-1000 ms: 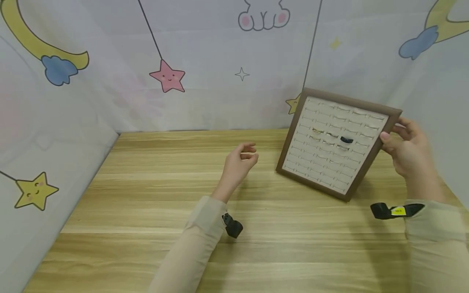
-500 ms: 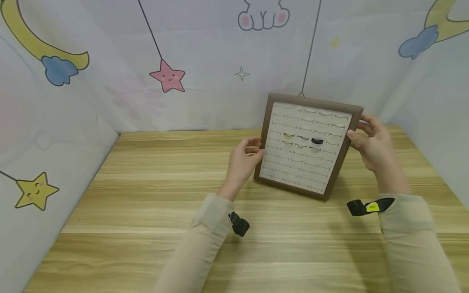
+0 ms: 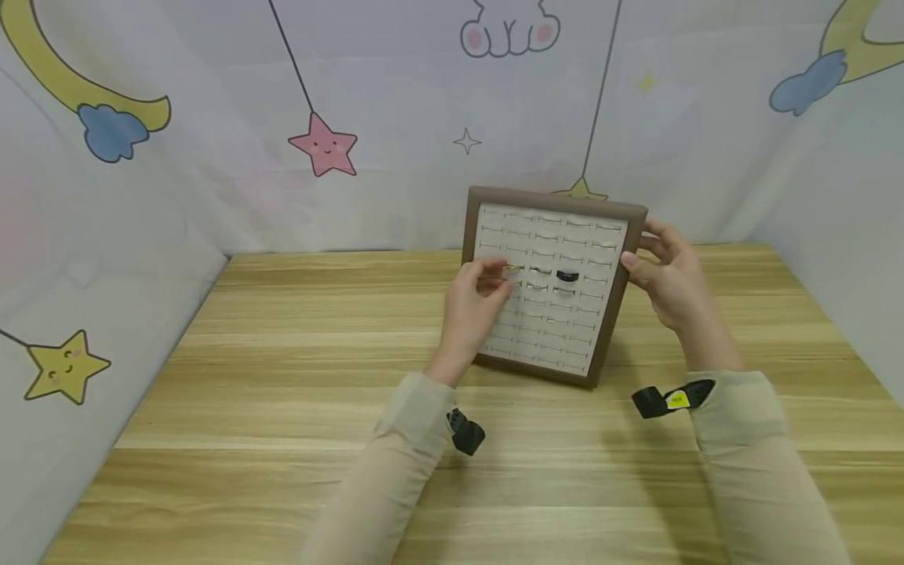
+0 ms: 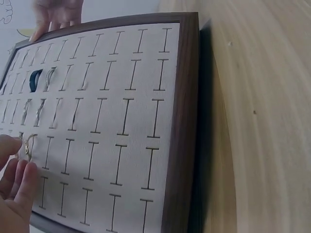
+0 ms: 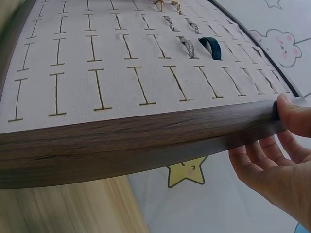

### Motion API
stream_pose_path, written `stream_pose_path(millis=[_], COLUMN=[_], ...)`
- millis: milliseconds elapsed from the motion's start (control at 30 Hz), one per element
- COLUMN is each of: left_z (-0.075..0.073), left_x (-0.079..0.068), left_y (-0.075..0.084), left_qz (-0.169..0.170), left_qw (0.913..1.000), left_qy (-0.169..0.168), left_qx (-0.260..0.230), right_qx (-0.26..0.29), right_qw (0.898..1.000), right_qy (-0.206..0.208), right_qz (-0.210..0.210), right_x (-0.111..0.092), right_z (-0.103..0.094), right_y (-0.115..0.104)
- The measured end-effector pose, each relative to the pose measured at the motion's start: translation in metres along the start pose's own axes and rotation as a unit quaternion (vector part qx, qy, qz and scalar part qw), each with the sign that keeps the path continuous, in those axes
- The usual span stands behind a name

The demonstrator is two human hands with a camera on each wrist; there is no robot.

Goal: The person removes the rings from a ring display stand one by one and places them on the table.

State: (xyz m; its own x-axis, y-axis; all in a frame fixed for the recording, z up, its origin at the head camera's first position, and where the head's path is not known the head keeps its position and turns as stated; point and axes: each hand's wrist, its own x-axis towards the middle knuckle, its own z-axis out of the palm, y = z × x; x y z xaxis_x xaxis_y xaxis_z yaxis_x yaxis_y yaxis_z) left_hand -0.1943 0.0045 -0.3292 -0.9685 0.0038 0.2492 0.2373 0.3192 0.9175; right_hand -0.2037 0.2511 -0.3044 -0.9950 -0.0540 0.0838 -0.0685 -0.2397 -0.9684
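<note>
A ring display board [image 3: 533, 329] with a brown frame and white slotted face leans back, its lower edge at the table. My right hand [image 3: 667, 278] grips its right edge, thumb in front and fingers behind. In the right wrist view, that thumb [image 5: 294, 116] presses the frame's side. Mid-board sit several rings: a dark blue band [image 3: 567, 276], silver rings [image 5: 188, 47] and gold rings [image 5: 159, 6]. My left hand [image 3: 473, 302] overlaps the board's left part, thumb and fingers apart. In the left wrist view, its fingertips [image 4: 10, 144] are right at a gold ring [image 4: 30, 145].
The board stands on a wood-grain table [image 3: 282, 392]. Behind it hangs a white backdrop [image 3: 402, 86] printed with stars and moons, which also runs along both sides. A small camera is strapped to each wrist.
My right hand has carried the board leftward across the table and turned it slightly more upright. My left hand has shifted a little right, and its fingertips now overlap the board by the gold rings.
</note>
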Motion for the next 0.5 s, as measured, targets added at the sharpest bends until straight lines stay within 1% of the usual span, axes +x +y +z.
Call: stream_pose_path(millis=[233,367,500], left_z=[-0.0013,-0.0010,-0.0004], left_x=[0.0019,0.0016,0.0001], left_y=[-0.0003,0.0015,0.0066], left_qz=[0.024,0.028,0.021], left_qw=[0.9980,0.9943,0.9883], left_qy=[0.022,0.021,0.013], left_qx=[0.055,0.100,0.151], right_qx=[-0.043,-0.071,-0.093], right_qw=[0.999,0.997,0.995], right_qy=[-0.004,-0.005,-0.015], right_qz=[0.003,0.008,0.013], right_x=[0.0007,0.0001,-0.0006], right_z=[0.0086,0.0085,0.0068], right_y=[0.0027,0.0021,0.0007])
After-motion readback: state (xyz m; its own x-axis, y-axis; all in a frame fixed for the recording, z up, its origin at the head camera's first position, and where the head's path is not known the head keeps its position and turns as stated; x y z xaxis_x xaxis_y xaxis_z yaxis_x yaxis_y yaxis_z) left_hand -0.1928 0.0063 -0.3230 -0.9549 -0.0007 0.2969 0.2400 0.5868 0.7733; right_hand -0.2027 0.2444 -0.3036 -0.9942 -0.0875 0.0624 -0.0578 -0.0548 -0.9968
